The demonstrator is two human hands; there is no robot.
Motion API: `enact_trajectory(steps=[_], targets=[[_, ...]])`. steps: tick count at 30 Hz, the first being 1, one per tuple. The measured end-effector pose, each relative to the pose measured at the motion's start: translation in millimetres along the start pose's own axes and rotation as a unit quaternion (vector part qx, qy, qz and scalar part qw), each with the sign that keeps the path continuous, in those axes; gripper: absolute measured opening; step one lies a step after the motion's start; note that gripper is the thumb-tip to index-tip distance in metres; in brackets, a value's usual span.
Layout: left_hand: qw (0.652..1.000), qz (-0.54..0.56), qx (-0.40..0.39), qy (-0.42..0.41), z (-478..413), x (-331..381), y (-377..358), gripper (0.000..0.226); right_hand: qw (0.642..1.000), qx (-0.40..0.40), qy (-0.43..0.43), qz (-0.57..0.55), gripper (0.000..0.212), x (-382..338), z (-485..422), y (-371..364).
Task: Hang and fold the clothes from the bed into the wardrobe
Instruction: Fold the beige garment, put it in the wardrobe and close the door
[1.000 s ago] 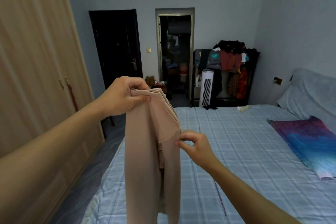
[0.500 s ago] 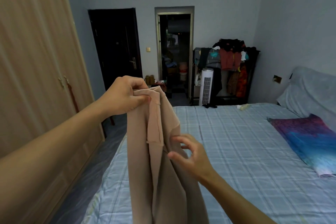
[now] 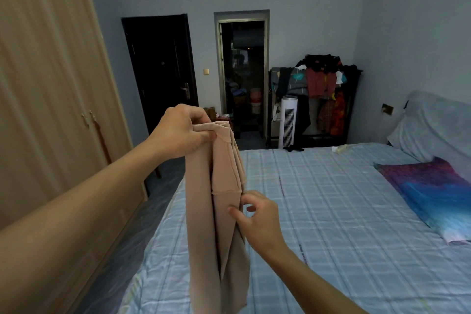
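A beige garment (image 3: 216, 224) hangs in long folds over the left edge of the bed (image 3: 331, 211). My left hand (image 3: 183, 132) grips its bunched top edge at chest height. Lower down, my right hand (image 3: 257, 222) pinches the garment's right edge between thumb and fingers. The garment's lower end runs out of the frame. The wooden wardrobe (image 3: 51, 97) stands on the left with its doors closed.
A purple and blue cloth (image 3: 433, 194) lies on the bed at the right, near a grey pillow (image 3: 433, 125). A white tower fan (image 3: 289, 121) and a loaded clothes rack (image 3: 318, 84) stand past the foot of the bed. A dark door (image 3: 160, 71) and an open doorway (image 3: 242, 71) are behind.
My right hand moved down the garment's right edge and took a fresh pinch of it. The folds shifted and narrowed. My left hand kept its grip at the top.
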State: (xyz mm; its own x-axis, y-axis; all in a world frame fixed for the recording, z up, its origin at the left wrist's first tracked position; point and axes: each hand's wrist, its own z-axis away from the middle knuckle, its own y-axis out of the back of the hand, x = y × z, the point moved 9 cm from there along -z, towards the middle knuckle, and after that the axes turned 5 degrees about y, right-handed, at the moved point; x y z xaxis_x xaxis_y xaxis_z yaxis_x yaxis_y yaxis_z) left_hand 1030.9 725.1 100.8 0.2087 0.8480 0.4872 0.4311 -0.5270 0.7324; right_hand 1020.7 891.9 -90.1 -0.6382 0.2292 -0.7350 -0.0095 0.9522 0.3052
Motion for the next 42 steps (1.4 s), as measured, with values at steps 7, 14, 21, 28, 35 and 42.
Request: enact_trajectory(steps=[7, 14, 21, 28, 35, 42], targets=[[1.0, -0.01, -0.014, -0.008, 6.2, -4.1, 1.1, 0.007, 1.0, 0.025, -0.004, 0.009, 0.011, 11.3, -4.0, 15.4], [0.999, 0.01, -0.041, -0.021, 6.2, 3.1, -1.3, 0.012, 0.993, 0.114, 0.002, 0.026, 0.021, 17.6, -27.6, 83.6], [0.996, 0.067, -0.048, -0.029, -2.0, 34.8, -11.0, 0.007, 0.998, 0.057, 0.021, -0.01, 0.023, 14.3, -40.3, 132.8], [0.995, 0.05, -0.064, -0.055, 1.6, 71.4, -51.0, 0.006, 0.996, -0.041, -0.048, 0.067, 0.016, 68.8, 8.4, 114.4], [0.998, 0.02, -0.056, -0.034, 9.8, 68.2, -72.2, 0.007, 0.997, 0.046, -0.052, 0.014, 0.014, 86.6, 16.8, 176.9], [0.996, 0.065, -0.063, -0.006, 25.8, 57.6, -92.0, 0.008, 0.998, 0.054, 0.007, 0.024, 0.008, 80.0, 10.1, 223.1]])
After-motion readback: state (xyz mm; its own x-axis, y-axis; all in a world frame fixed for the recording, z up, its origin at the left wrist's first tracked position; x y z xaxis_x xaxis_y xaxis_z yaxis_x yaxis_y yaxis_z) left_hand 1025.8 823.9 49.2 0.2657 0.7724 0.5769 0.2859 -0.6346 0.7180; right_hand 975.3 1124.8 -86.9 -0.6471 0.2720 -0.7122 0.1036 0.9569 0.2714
